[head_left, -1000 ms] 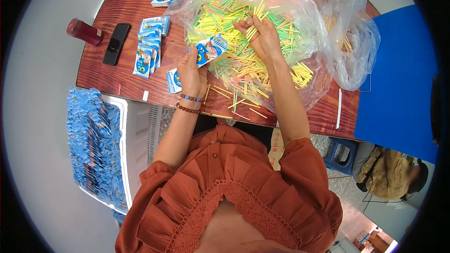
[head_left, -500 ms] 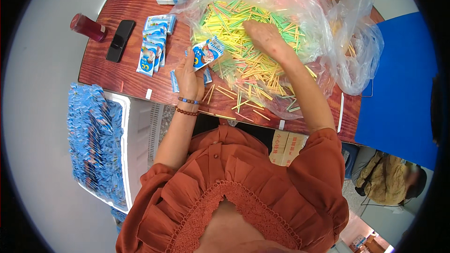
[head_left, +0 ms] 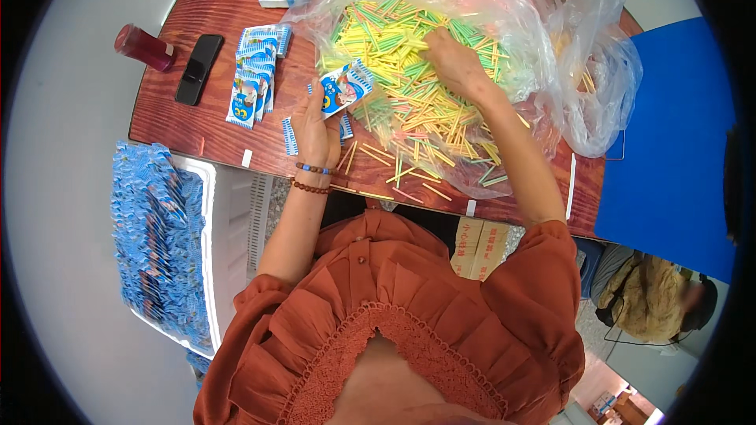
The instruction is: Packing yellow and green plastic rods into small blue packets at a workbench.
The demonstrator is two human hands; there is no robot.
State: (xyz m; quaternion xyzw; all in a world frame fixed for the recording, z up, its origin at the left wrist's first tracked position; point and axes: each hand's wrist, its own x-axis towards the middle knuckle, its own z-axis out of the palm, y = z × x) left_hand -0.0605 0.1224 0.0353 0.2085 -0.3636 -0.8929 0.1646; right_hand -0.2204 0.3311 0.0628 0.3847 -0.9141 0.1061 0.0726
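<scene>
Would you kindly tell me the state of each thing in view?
Left hand: closed on a packet.
Held packet: tilted; whether sealed, unclear.
Right hand: at the stick pile, fingertips partly hidden.
Sticks: heaped loosely, some strewn near the table edge.
Clear bag: spread open around the sticks.
Row of packets: overlapping.
Phone: lying flat, screen dark.
White crate: filled with blue packets.

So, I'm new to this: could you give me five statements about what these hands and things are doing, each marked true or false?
1. The left hand holds a blue-and-white packet. True.
2. The right hand is at a heap of thin sticks. True.
3. Every stick in that heap is green. False: many are yellow.
4. No phone is in sight. False: a black phone lies near a dark red bottle.
5. Bracelets circle the right wrist. False: two beaded bracelets are on the left.
</scene>
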